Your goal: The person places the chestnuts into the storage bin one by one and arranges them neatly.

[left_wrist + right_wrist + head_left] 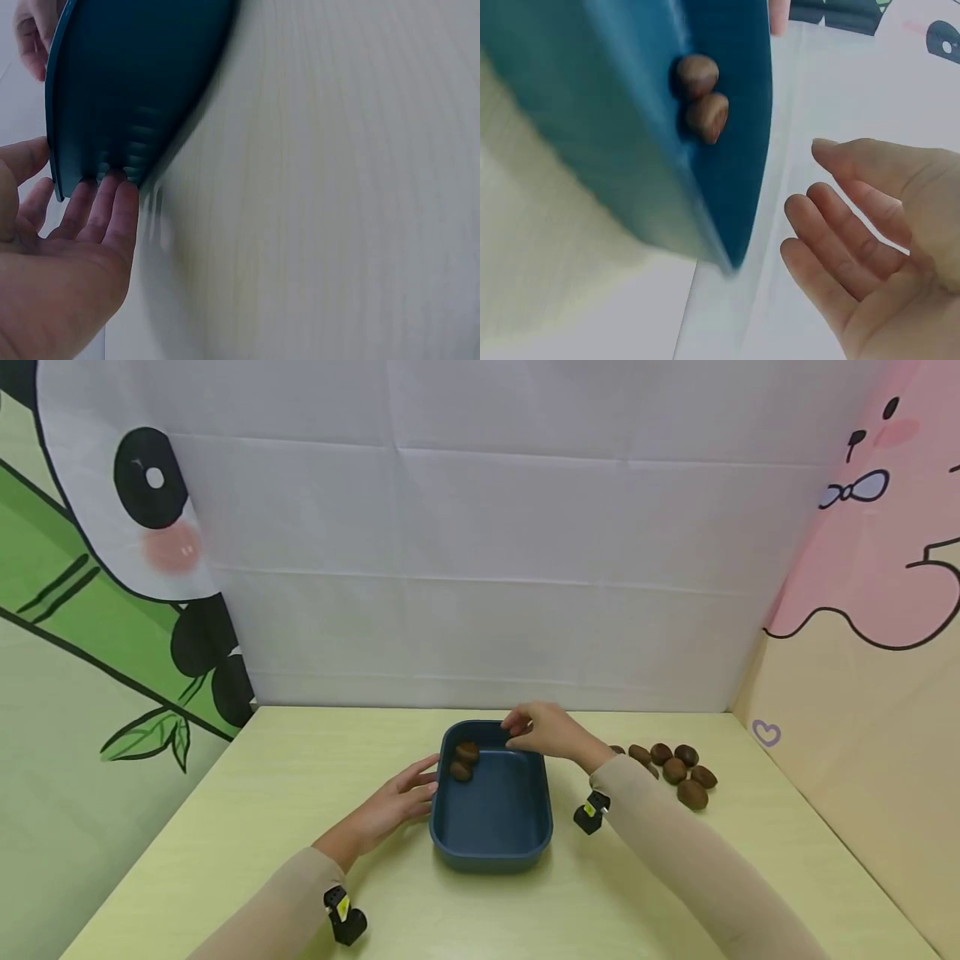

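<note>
A dark blue rectangular box (491, 864) stands on the table, with brown chestnuts (467, 752) lying at its far left end. Two chestnuts (707, 116) also show in the right wrist view. My left hand (397, 797) is at the box's left side; in the left wrist view its extended fingers (101, 214) rest against the outer wall. My right hand (551, 731) hovers over the far right corner of the box. Seen from the right wrist, this hand (885, 240) has loosely bent fingers, thumb apart from them, and nothing between.
Several more chestnuts (675, 770) lie in a group on the pale yellow table (337, 743) to the right of the box, partly behind the right forearm. A white cloth (487, 568) hangs behind the table, with cartoon-printed panels (847, 710) at the sides.
</note>
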A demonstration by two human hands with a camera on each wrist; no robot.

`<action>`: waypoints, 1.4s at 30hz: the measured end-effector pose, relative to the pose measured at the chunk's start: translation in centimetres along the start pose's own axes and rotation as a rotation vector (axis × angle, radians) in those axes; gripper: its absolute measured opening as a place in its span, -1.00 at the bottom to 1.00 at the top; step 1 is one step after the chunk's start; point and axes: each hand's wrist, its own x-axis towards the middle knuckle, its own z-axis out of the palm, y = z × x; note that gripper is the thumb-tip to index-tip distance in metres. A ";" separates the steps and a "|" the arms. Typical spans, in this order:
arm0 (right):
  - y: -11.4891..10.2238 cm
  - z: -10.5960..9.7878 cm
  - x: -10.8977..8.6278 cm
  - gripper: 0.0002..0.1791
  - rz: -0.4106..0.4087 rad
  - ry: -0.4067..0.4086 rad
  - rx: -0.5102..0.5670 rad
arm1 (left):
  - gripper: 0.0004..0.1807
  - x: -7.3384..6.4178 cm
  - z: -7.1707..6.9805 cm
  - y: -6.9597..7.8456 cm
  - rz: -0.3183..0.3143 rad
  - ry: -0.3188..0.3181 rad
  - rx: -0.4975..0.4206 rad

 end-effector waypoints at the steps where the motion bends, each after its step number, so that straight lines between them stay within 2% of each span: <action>1: 0.3 -0.3 -0.5 -0.73 0.003 0.004 0.004 | -0.34 0.0 0.0 0.0 -0.002 0.003 0.000; 10: 4.3 -2.6 -5.0 -0.73 0.071 0.050 0.022 | -0.32 -0.1 -0.1 -0.3 -0.009 0.003 0.010; 18: 8.4 -3.7 -8.9 -0.70 0.179 0.016 -0.033 | -0.31 -0.2 -0.1 -0.2 -0.004 -0.007 0.011; 26: 10.3 -4.1 -12.3 -0.67 0.204 -0.027 -0.036 | -0.31 0.0 -0.1 -0.4 -0.001 -0.002 0.002; 31: 10.8 -3.9 -13.1 -0.62 0.192 -0.053 -0.031 | -0.31 -0.1 -0.1 -0.4 -0.003 -0.003 0.001; 38: 11.4 -3.4 -13.1 -0.62 0.144 -0.073 -0.142 | -0.32 -0.1 -0.2 -0.3 0.000 0.000 -0.004; 42: 11.5 -3.3 -13.1 -0.58 0.120 -0.089 -0.169 | -0.32 -0.1 -0.2 -0.3 -0.001 0.003 -0.004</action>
